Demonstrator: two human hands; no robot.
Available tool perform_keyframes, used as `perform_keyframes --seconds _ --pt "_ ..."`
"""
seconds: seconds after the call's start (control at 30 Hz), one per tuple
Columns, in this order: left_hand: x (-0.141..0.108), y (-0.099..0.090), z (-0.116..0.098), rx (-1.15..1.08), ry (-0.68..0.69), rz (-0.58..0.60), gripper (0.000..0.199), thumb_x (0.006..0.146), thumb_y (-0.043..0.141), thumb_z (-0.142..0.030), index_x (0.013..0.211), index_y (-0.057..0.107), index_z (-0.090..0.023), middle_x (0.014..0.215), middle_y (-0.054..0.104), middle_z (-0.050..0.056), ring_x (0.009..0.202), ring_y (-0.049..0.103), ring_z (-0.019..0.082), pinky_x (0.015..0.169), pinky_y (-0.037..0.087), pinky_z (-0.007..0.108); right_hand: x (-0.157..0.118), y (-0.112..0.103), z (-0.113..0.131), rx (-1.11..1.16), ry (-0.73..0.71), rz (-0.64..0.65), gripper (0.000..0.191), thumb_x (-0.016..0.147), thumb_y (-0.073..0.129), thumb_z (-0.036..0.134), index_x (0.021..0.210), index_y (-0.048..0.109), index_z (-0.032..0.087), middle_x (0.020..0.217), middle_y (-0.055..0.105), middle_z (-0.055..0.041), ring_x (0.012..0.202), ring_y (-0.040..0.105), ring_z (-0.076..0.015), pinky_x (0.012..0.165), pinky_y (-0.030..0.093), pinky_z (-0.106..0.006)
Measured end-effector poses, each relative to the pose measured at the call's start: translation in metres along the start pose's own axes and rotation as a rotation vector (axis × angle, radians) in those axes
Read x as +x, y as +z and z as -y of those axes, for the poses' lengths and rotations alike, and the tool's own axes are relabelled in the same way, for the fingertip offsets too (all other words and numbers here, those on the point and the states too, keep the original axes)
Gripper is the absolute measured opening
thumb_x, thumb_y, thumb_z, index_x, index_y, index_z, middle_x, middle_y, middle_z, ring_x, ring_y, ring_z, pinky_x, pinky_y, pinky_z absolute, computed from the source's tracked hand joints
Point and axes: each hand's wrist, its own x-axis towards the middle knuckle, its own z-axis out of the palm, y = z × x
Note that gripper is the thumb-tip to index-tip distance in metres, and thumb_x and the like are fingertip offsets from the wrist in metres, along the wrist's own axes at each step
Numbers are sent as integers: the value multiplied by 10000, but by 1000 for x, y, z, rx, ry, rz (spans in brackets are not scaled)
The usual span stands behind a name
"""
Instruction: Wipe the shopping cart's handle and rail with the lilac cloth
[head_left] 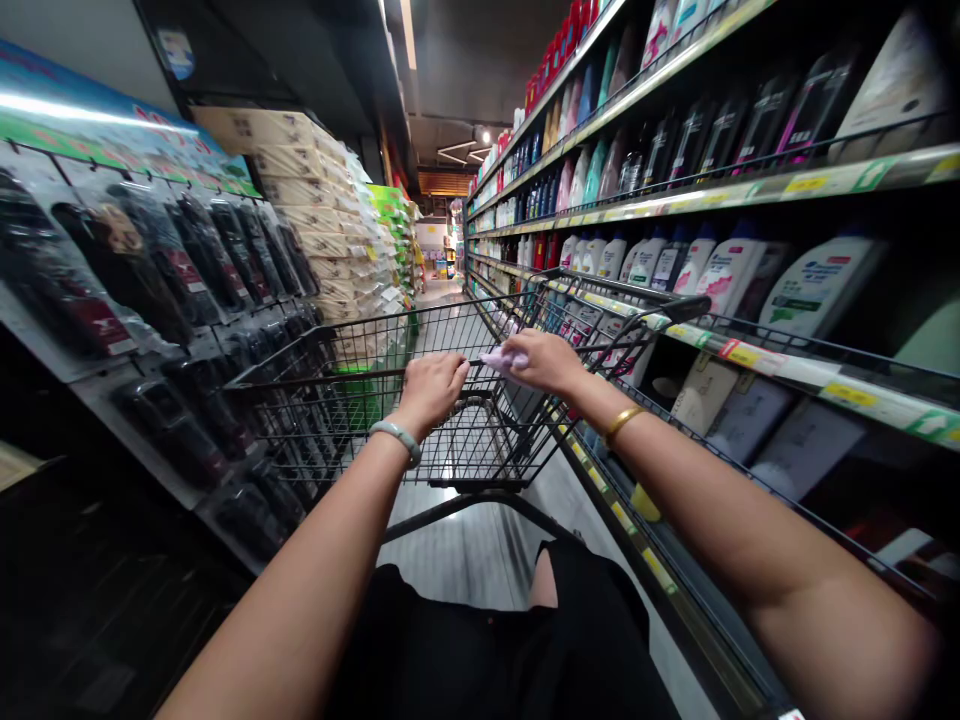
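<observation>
A black wire shopping cart (360, 385) stands in front of me in the aisle, and its basket shows only bare wire mesh. My left hand (433, 388), with a pale bangle at the wrist, is closed over the cart's near bar, its fingertips partly hidden. In my right hand (546, 360), which has a gold bangle, is a crumpled lavender cloth (495, 359). The fingers are closed around this cloth just above the cart's near edge, and its loose end points toward my left hand.
Shelves of shampoo bottles (735, 270) line the right side, close to the cart. On the left hang packaged hairbrushes (202, 250), with stacked beige packs (330, 230) beyond. A pale floor (465, 550) runs down the aisle.
</observation>
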Motion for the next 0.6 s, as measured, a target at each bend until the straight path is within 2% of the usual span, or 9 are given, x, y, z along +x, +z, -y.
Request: perform_keyframes --seconds 0.07,0.13,0.23,0.3,0.4,0.5,0.6 --pt "-1 1 0 -1 -4 -4 341 1013 373 -450 1043 651 -256 1046 714 38 985 606 232 811 351 374 -7 -10 -18 16 68 3 191 822 645 329 985 711 255 1012 699 -15 881 615 -176 718 396 -263" --pt "0 3 -3 1 -22 -13 348 1005 385 -467 1044 654 -250 1038 711 48 991 600 244 814 347 381 -13 -12 -23 1 148 -35 188 816 643 330 970 712 245 995 698 -23 895 615 -185 727 400 -269" --pt "1 5 -9 14 -72 -26 388 1001 373 -509 1044 653 -244 1037 704 63 1004 589 254 819 342 387 -16 -1 -7 -92 242 -129 211 834 630 352 991 709 235 998 685 -53 884 609 -205 744 404 -295" --pt "1 5 -12 29 -88 -28 412 1002 356 -530 1034 648 -241 1022 699 69 997 582 256 820 340 386 -14 9 12 -140 226 -152 223 840 628 336 1022 702 231 1014 675 -72 911 606 -220 777 410 -309" --pt "0 3 -12 46 -65 -24 418 1007 340 -527 993 639 -235 979 692 69 961 579 254 805 337 380 -8 13 28 -146 126 -106 249 840 627 294 1074 692 236 1037 669 -77 950 606 -223 798 415 -307" --pt "-3 0 -8 42 -32 -22 392 1011 346 -507 977 628 -237 971 690 58 939 581 243 793 331 372 -5 2 19 -68 72 -30 253 845 630 311 1085 696 266 1050 679 -40 914 618 -192 751 415 -278" --pt "-6 -3 -5 39 -12 -22 370 1012 359 -498 975 621 -239 967 691 51 929 581 238 788 325 367 -13 -15 -6 -6 94 8 215 833 639 334 1025 714 272 1021 694 -13 894 624 -176 725 412 -261"
